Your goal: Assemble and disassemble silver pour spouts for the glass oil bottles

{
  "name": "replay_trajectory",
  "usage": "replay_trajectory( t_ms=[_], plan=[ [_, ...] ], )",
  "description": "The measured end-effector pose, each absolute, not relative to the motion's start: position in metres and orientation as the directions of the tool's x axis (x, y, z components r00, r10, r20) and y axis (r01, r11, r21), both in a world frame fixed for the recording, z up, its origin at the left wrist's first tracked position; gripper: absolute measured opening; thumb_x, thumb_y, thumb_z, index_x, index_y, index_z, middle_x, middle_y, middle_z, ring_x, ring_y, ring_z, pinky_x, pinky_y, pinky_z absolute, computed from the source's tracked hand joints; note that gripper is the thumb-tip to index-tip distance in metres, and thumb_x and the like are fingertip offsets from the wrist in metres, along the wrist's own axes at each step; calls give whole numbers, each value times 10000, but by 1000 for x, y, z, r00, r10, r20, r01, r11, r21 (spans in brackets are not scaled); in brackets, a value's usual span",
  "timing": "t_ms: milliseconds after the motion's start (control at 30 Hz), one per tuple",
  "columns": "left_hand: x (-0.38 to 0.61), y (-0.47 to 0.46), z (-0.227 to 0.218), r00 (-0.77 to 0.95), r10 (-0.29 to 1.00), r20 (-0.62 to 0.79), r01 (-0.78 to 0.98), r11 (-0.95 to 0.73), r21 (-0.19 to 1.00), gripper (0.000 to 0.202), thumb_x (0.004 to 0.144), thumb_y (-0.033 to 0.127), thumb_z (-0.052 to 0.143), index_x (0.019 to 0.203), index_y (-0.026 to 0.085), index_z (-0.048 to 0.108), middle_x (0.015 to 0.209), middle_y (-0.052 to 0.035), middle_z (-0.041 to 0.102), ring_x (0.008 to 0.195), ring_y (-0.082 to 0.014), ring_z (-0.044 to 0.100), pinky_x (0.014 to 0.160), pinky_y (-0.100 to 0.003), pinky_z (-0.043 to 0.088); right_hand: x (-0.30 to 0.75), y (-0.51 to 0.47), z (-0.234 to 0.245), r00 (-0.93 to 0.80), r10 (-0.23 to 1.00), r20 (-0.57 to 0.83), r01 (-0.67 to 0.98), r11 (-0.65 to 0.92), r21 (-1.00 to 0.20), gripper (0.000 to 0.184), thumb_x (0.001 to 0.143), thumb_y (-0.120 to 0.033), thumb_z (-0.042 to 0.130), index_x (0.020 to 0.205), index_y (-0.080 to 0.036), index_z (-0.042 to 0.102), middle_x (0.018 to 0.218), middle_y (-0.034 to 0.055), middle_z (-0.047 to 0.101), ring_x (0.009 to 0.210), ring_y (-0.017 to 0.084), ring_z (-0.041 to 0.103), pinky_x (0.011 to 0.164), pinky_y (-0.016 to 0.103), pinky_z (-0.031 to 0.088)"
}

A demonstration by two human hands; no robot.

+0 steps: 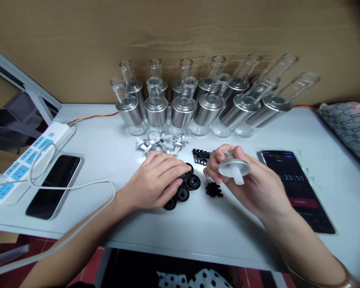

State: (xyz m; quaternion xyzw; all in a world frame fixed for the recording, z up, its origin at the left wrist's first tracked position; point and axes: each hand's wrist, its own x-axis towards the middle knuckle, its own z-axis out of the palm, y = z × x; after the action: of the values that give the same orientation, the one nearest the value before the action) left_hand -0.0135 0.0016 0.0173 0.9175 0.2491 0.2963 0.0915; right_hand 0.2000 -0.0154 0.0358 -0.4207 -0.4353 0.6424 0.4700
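Note:
My left hand (159, 180) reaches over a small group of round black caps (193, 182) with ringed centres. Its thumb and index finger are bent around one black cap (183, 177); the other fingertips are hidden. Raised above the table, my right hand (243, 176) grips a translucent plastic disc with a short stem (234, 168), the stem pointing down toward me. Small black toothed pieces (214, 189) lie between the hands, and black clip-like pieces (201, 156) lie just behind. Beyond my left hand is a heap of small white and silver fittings (160, 142).
Two rows of glass bottles with steel sleeves (183, 114) stand along the cardboard wall (180, 32). At left are a power strip (27, 164), a phone (54, 186) and a white cable (78, 187) crossing by my left forearm. Another phone (300, 192) lies at right.

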Motion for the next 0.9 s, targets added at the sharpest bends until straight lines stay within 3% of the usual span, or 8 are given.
replay_trajectory(
  t_ms=[233, 467, 600, 900],
  plan=[
    [-10, -1, 15, 687, 590, 425, 507, -807, 302, 291, 884, 237, 490, 1139, 112, 556, 1131, -112, 643, 1062, -237, 537, 906, -398, 395, 196, -15, 35, -190, 966, -173, -223, -214, -951, 337, 839, -529, 524, 749, -204, 522, 608, -18, 463, 548, 136, 487, 519, 276, 420],
    [-9, -3, 17, 625, 619, 475, 535, -783, 317, 157, 896, 218, 495, 967, 138, 610, 819, -45, 628, 816, -179, 519, 789, -345, 389, 198, -16, 34, -178, 971, -162, -254, -204, -946, 343, 859, -541, 498, 753, -216, 509, 622, -20, 479, 543, 134, 510, 604, 310, 507],
    [-8, -4, 17, 601, 600, 528, 522, -795, 309, 136, 892, 219, 510, 962, 145, 600, 790, -34, 616, 778, -168, 513, 758, -339, 373, 198, -16, 31, -219, 965, -147, -297, -210, -931, 299, 886, -502, 482, 778, -227, 525, 639, -27, 481, 561, 135, 538, 736, 366, 554],
    [-8, -5, 16, 604, 584, 542, 519, -804, 288, 135, 897, 225, 505, 966, 144, 589, 844, -50, 650, 843, -190, 575, 800, -362, 378, 196, -18, 32, -327, 926, -188, -435, -324, -840, 274, 885, -462, 538, 793, -205, 568, 635, -18, 542, 607, 131, 578, 762, 356, 561]
  ],
)
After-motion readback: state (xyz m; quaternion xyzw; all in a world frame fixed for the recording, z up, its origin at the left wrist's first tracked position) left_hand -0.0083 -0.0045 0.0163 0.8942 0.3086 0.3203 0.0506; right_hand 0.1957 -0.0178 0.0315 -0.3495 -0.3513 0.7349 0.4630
